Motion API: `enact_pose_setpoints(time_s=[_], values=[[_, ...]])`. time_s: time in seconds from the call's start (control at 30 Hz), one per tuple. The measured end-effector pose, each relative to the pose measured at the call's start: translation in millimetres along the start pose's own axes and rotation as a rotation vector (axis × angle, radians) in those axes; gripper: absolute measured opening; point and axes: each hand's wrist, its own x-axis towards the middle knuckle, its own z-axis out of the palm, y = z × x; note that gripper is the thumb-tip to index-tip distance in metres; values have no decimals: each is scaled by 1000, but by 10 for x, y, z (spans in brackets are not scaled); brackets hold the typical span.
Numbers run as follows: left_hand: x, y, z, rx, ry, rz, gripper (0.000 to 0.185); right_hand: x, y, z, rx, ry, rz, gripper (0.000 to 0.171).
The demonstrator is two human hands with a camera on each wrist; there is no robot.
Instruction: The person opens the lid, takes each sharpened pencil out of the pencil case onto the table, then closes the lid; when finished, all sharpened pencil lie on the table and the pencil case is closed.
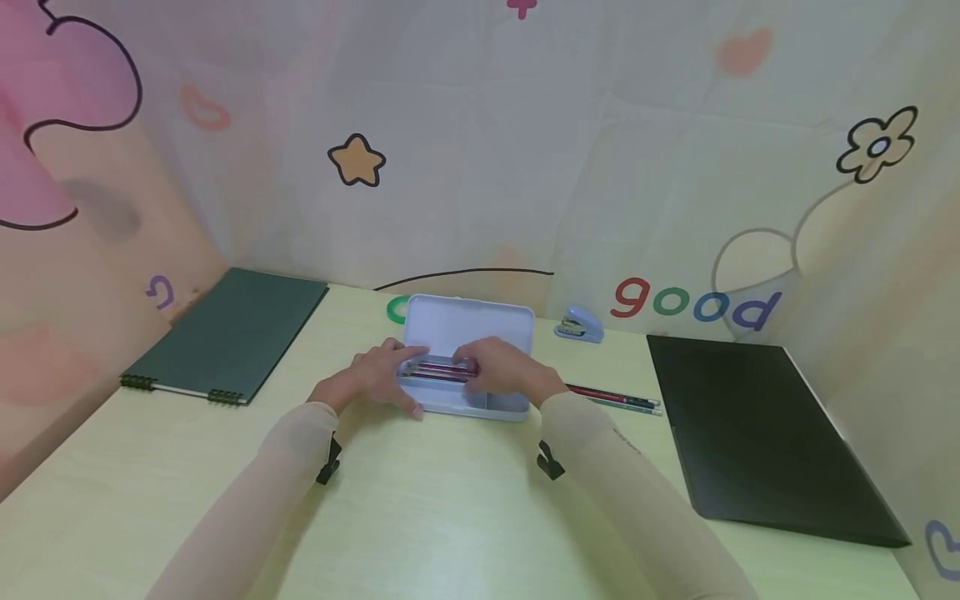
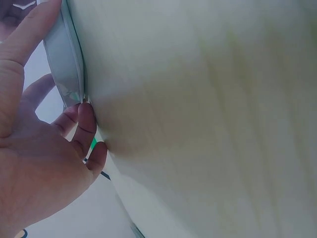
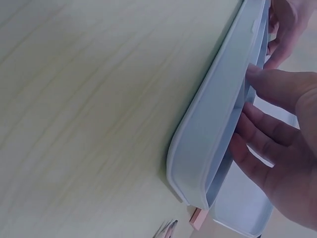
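— Item? Location?
— Pale-blue pencil case (image 1: 467, 367), lid open, mid-tabletop (image 1: 450, 500); pencils (image 1: 442, 369) inside.
— Hands?
— Left hand (image 1: 375, 379) rests relaxed on the case's end; right hand (image 1: 501, 371) curls over the pencils.
— Handling?
— Probably light, rigid, smooth; grasp by the long edges.
— Nearby?
— Stapler (image 1: 579, 325), loose pencils (image 1: 615, 398), green notebook (image 1: 228, 333), black folder (image 1: 757, 433).

Both arms wear snug, sheer beige sleeves (image 1: 622, 492) to the wrists, each with what looks like a small black clip (image 1: 550, 461).
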Motion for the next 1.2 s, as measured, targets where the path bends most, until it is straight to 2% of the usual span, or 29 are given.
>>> enact_pose_setpoints(time_s=[0.27,0.47,0.77,0.97,1.2], values=[[2,15,5,-8,-3,-17,102,-32,-107,12,-77,57,33,38],[6,-1,18,-3,10,2,101,-61,-165,61,-176,122,10,31],[18,-7,24,-1,7,-5,101,-51,-247,112,-198,73,52,42],[24,-10,39,-4,-4,-6,102,-51,-235,141,-197,48,82,43],[-5,3,8,-1,4,-5,102,-51,-228,126,-182,51,76,40]])
